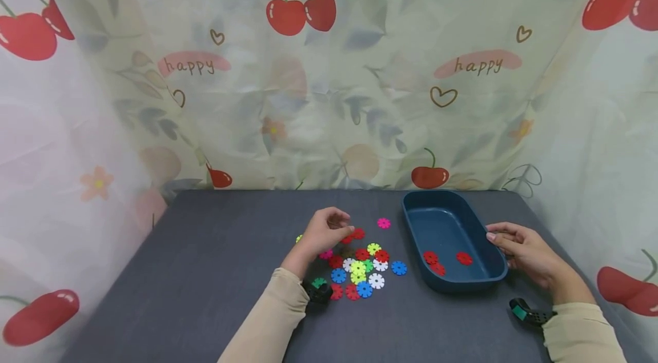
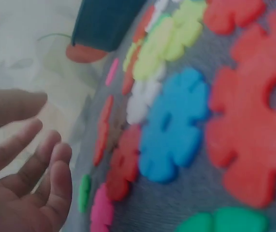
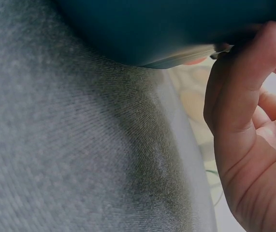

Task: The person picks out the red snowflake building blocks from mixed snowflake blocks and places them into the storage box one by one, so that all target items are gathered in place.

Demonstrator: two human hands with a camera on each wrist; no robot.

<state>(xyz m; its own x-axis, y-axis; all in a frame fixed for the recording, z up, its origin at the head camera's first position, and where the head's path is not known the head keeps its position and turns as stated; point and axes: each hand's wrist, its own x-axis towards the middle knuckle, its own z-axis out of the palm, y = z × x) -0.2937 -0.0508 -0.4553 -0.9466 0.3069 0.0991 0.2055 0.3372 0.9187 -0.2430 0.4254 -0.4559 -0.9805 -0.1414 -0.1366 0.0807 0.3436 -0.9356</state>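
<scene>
My left hand hovers over the far left side of a spread of flower-shaped plastic discs. Its fingers bend loosely, and in the left wrist view nothing lies between the thumb and fingers. The discs are red, blue, white, yellow, green, pink and brown, some overlapping. To their right stands a dark blue tray with a few red discs near its front end. My right hand holds the tray's right rim with thumb and fingers; the thumb touches its wall in the right wrist view.
A pink disc lies apart at the back, and a blue disc sits between the spread and the tray. The dark grey tabletop meets a cherry-printed curtain at the back and sides.
</scene>
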